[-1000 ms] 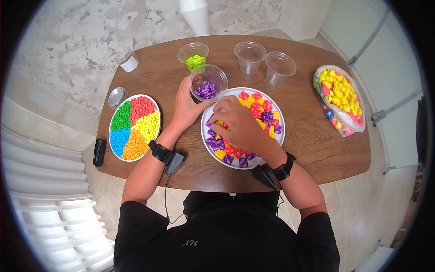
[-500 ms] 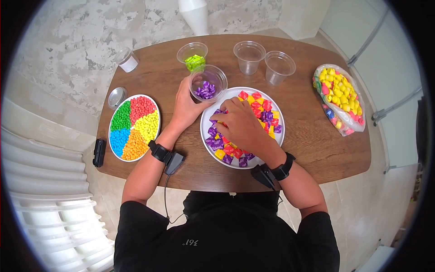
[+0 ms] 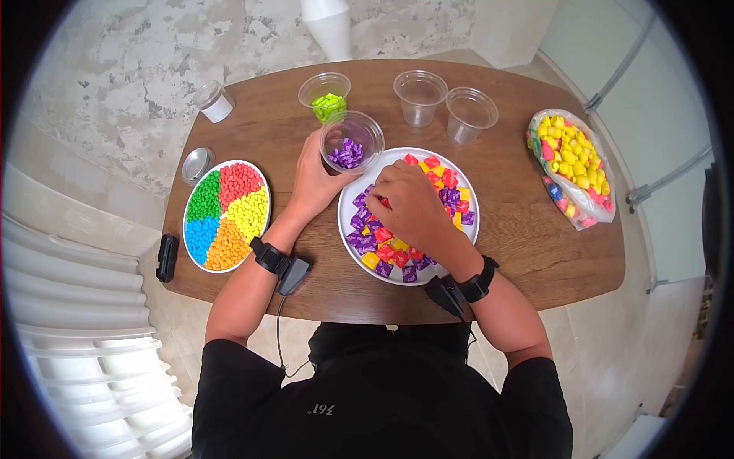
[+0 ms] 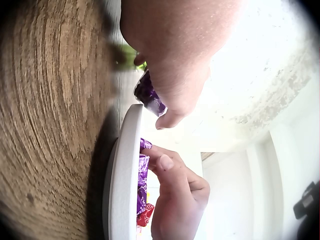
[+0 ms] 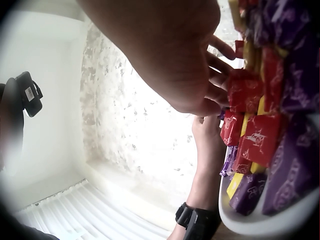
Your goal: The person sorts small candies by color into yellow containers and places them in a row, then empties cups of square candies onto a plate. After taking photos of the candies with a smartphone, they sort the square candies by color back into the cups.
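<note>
In the head view my left hand point(image 3: 312, 183) grips a clear plastic cup point(image 3: 372, 126) from its left side, the cup tilted beside the plate. Several small purple-wrapped candies point(image 3: 348, 153) lie in it. To its right, my right hand point(image 3: 409, 205) reaches down with bent fingers over a white plate point(image 3: 474, 241) of red, yellow and purple wrapped candies. In the left wrist view, the right fingertips point(image 4: 156, 152) are right at a purple candy point(image 4: 145, 143) by the rim; I cannot tell whether they pinch it. The right wrist view shows red candies point(image 5: 257, 137) close to the fingers.
A clear cup of green candies point(image 3: 329, 105) stands behind the held cup. Two clear cups point(image 3: 419, 111) stand behind the plate. On the left are a plate of colour-sorted candies point(image 3: 245, 214), a lid point(image 3: 199, 164) and a jar point(image 3: 218, 107); a bag of yellow pieces point(image 3: 577, 164) lies right.
My right hand has shifted slightly right and away from the plate's left side, uncovering more purple candies there. The left hand and its cup have hardly moved.
</note>
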{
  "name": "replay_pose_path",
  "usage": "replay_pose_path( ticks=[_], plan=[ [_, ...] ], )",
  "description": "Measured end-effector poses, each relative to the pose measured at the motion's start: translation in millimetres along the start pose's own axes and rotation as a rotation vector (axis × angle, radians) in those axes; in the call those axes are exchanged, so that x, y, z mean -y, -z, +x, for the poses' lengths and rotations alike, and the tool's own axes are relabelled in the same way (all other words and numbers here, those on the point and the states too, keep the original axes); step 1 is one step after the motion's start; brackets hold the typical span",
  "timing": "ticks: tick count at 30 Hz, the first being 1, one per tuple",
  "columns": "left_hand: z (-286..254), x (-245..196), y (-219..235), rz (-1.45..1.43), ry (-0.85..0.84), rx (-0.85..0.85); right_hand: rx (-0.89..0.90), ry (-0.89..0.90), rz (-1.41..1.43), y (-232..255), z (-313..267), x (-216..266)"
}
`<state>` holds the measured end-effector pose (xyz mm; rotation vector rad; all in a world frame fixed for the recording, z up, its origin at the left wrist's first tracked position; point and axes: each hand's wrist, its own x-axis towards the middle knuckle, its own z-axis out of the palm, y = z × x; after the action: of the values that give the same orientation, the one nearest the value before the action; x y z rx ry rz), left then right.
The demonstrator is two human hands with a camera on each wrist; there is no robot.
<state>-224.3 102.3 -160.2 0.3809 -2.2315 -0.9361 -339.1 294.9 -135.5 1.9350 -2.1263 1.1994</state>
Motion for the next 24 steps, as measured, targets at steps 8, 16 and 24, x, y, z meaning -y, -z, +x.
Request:
replay_pose_path(
  ticks=[8,16,24],
  plan=[
    [0,-1,0,0.006,-0.016,0.001,-0.227,-0.063,0.142,13,6,10],
    [0,-5,0,0.026,-0.087,-0.006,-0.361,-0.073,0.337,15,13,13],
    [0,-3,-1,0.018,-0.089,-0.014,-0.279,-0.172,0.265,18,7,8]
  ],
)
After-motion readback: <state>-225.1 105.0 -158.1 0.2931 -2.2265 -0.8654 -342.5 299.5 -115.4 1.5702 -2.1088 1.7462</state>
